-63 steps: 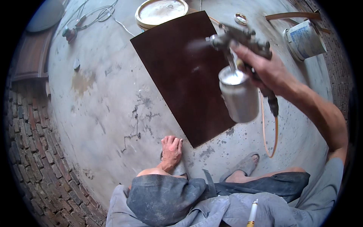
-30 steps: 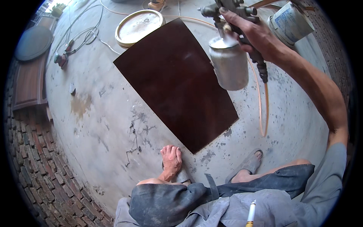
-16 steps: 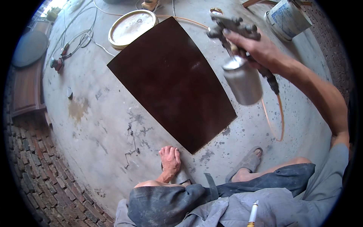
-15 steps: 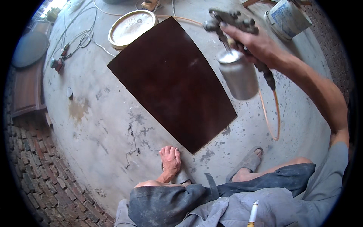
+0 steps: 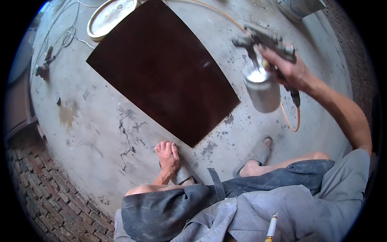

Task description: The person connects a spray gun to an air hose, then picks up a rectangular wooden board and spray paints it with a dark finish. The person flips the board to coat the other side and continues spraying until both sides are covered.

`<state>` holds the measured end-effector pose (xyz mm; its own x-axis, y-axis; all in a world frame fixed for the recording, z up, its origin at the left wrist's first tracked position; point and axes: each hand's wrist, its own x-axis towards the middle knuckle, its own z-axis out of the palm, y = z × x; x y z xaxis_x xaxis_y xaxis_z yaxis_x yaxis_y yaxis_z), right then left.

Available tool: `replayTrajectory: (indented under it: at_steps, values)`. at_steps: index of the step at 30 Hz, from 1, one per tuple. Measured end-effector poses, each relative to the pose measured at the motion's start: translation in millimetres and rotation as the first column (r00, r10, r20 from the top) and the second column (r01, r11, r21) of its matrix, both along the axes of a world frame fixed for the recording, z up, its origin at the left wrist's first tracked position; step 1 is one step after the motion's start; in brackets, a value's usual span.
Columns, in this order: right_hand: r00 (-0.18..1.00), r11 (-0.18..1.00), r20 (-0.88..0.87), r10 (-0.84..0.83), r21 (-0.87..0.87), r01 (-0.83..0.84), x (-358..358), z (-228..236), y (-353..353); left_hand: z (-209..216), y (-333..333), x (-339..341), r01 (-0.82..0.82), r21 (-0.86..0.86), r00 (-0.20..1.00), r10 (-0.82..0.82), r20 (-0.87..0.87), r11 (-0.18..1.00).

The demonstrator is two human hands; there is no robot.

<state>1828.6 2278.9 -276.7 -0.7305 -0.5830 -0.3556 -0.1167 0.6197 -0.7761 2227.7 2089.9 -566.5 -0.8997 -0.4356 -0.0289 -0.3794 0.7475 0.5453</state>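
My right hand [image 5: 296, 72] is closed around a spray gun [image 5: 264, 42] with a silver metal cup [image 5: 263, 93] under it. An orange air hose [image 5: 297, 128] trails from its handle. The gun is up to the right of a dark brown, glossy panel [image 5: 163, 74], which lies tilted with one corner toward me. Its far left edge rests over a round, pale lid or bucket top. Down by my left slipper [image 5: 183, 173], my left hand [image 5: 167, 156] rests with nothing visible in it, its fingers loosely extended beside the panel's near corner.
That round pale lid [image 5: 111, 18] sits at the far left, near grey cables [image 5: 66, 38] and a small red tool [image 5: 41, 71]. A white bucket [image 5: 298, 8] stands far right. My right slipper [image 5: 258, 155] is on the stained concrete floor. A cigarette [image 5: 271, 228] shows at the lower edge.
The view has shifted, so the panel and floor appear farther left and up. My right hand with the spray gun has moved right relative to the panel. My left hand stays by the slipper.
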Motion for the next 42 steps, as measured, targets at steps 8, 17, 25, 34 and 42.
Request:
replayTrajectory:
  at_steps: [8,17,25,34,42]
  values:
    - [0.964,0.995,0.262,0.046,0.071,-0.067,52,-39,112,-3,1,-4,0.011,0.009,1.0,-0.011,0.003,1.0]
    - [0.951,0.994,0.309,0.008,0.102,-0.041,40,-34,65,9,1,-6,0.029,-0.004,1.0,-0.029,-0.004,1.0]
    - [0.997,0.998,0.076,0.001,-0.067,0.004,-3,20,-76,-5,1,-1,-0.012,-0.018,1.0,0.012,-0.011,1.0]
    - [0.993,0.969,-0.002,0.119,-0.217,-0.116,-12,35,-112,3,1,-5,0.018,0.003,0.997,-0.018,-0.078,1.0]
    - [0.95,0.967,0.191,0.245,0.021,-0.254,47,-4,6,-1,0,-2,-0.005,-0.006,1.0,0.005,-0.021,1.0]
